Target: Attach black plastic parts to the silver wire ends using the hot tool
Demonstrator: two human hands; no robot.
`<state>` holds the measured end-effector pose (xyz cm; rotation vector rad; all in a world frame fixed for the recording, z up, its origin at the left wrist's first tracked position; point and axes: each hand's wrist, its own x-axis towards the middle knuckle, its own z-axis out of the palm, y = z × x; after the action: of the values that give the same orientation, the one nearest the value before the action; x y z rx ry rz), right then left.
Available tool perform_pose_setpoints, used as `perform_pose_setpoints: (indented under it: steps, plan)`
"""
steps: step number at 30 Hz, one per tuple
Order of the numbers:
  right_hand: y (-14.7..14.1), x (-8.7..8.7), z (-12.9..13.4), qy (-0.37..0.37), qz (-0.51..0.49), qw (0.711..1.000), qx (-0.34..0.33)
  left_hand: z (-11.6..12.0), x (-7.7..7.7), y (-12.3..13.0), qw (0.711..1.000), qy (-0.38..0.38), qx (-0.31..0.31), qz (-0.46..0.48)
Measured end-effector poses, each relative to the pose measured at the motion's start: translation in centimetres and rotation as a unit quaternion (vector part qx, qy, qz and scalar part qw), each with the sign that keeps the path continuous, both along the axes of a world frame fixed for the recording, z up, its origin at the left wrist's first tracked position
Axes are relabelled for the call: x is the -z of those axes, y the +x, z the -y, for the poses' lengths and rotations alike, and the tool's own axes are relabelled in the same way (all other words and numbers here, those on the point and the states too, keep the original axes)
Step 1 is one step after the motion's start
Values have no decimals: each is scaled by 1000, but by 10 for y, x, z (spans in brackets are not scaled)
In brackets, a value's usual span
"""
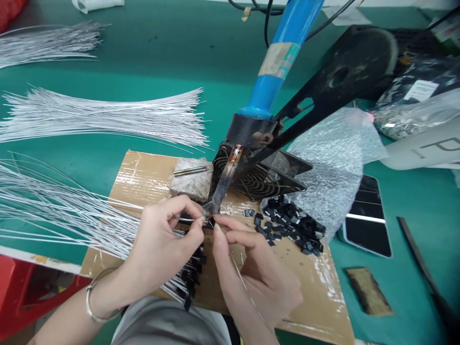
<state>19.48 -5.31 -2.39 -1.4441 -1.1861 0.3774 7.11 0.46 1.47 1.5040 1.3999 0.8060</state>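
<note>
My left hand (165, 244) is closed in a pinch on what looks like the end of a white wire, just left of the tip of a soldering iron (223, 184). The iron points downward, its blue handle (264, 91) held in a black metal bracket (334, 81). From the other side my right hand (255, 273) pinches close to the same tip, and a thin silvery wire (239, 273) trails down through its palm. Fingertips hide the exact joint. Beneath my left hand lie white wires (118, 227) with black connectors (190, 282) on their ends.
Small black connectors (294, 223) are heaped right of my hands on a cardboard sheet (316, 297). Behind stand a fan (251, 177) and a wrapped block (192, 184). Wire bundles (108, 115) lie left; a phone (368, 215), bubble wrap (330, 153) and a dark flat tool (417, 254) lie right.
</note>
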Motion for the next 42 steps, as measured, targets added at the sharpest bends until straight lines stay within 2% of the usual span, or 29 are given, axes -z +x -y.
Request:
perform_pose_setpoints:
  steps: [10,19,32,42]
  plan:
    - [2,-2,0,0,24,1000,-3,1,-3,-1,1000,17,-5,-11]
    - [0,1,-1,2,10,1000,3,0,0,0,1000,-2,-3,-9]
    - [0,0,-1,9,1,1000,6,0,-4,0,1000,17,-2,-14]
    - [0,0,-1,-3,5,1000,14,0,-3,0,1000,-9,8,-3]
